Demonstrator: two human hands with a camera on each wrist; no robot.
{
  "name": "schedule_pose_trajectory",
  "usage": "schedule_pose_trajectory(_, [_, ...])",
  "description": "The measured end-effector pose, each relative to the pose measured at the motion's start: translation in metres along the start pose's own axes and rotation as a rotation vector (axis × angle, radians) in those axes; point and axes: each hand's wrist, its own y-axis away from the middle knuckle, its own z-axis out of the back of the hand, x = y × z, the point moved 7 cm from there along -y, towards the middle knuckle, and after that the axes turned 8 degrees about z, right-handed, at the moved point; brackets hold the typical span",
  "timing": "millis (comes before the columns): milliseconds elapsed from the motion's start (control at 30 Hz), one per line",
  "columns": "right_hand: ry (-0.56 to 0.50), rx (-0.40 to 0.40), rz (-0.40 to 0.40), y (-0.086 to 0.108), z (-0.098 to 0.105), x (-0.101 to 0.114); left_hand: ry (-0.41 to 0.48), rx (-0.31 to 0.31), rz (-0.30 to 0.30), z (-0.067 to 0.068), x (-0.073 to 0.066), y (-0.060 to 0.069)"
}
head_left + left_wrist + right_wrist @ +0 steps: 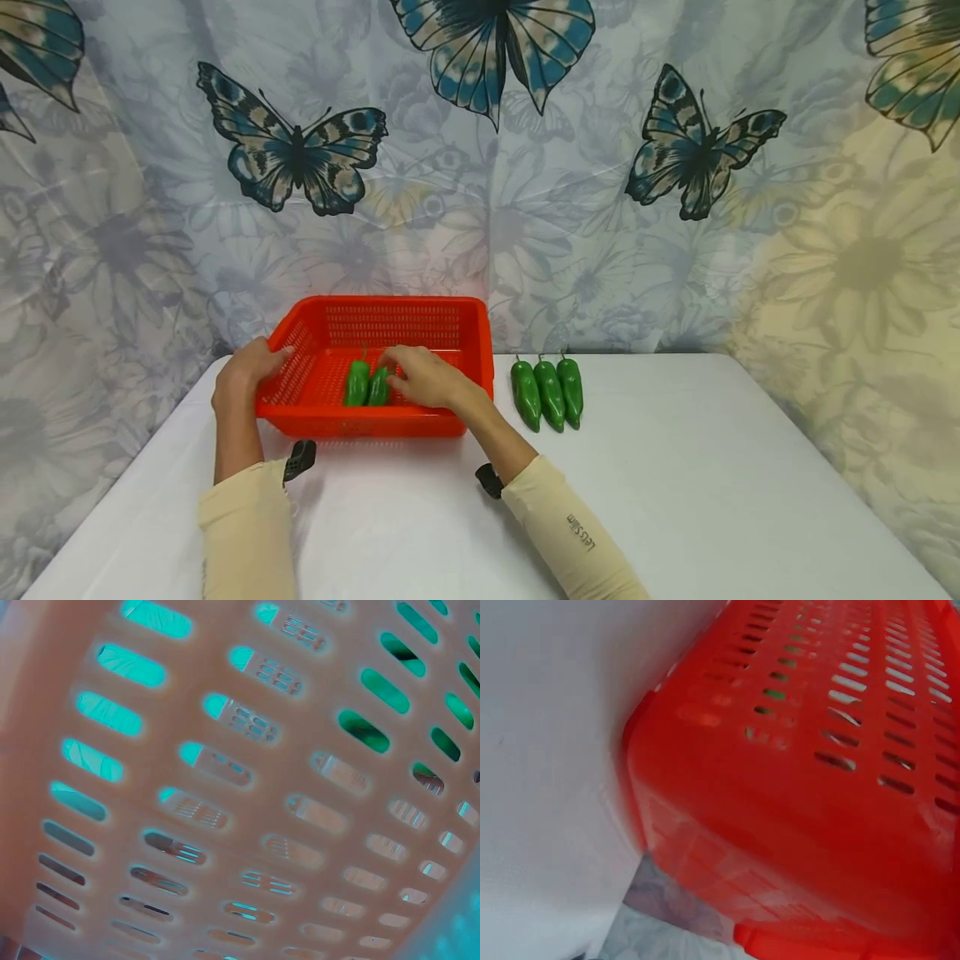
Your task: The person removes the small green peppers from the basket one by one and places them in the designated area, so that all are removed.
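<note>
A red slotted plastic basket [360, 423] stands on the left part of the table. My left hand [247, 371] grips its left rim, with the thumb over the edge. Inside lies a green chili pepper [357, 385]. Beside it, my right hand [427, 375] reaches over the front rim and pinches the upper part of a second green pepper [378, 388], partly covered by the fingers. The left wrist view shows only the basket's slotted wall [225, 802], off in colour, with green behind some slots. In the right wrist view the basket's outer wall [765, 795] hides the hand.
Three green peppers [550, 393] lie side by side on the white table [712, 467], right of the basket. A cloth with butterflies and flowers [525, 250] hangs behind the table. Black wrist cameras sit by both beige sleeves [251, 533].
</note>
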Motion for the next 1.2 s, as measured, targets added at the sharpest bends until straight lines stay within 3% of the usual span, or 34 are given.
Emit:
schedule_pose_trajectory(100, [-0.004,0.035,-0.007,-0.001,-0.001,-0.002,0.009,-0.003,0.014,0.001,0.0,-0.001])
schedule_pose_trajectory(167, [-0.024,0.098,-0.016,0.0,-0.005,-0.004,0.011,-0.003,0.016,0.001,0.0,-0.001])
schedule_pose_trajectory(300, [-0.15,0.255,-0.063,0.004,-0.018,-0.006,0.028,0.004,0.014,0.0,0.001,0.0])
schedule_pose_trajectory(433, [-0.216,0.341,-0.102,0.008,-0.028,-0.007,0.033,0.001,0.003,-0.001,0.002,0.0])
schedule_pose_trajectory(800, [-0.184,0.447,-0.143,0.01,-0.034,-0.009,0.036,0.001,0.003,-0.002,-0.001,0.001])
schedule_pose_trajectory(1200, [-0.223,0.442,-0.16,0.012,-0.032,-0.009,0.045,0.002,0.023,-0.003,-0.002,0.002])
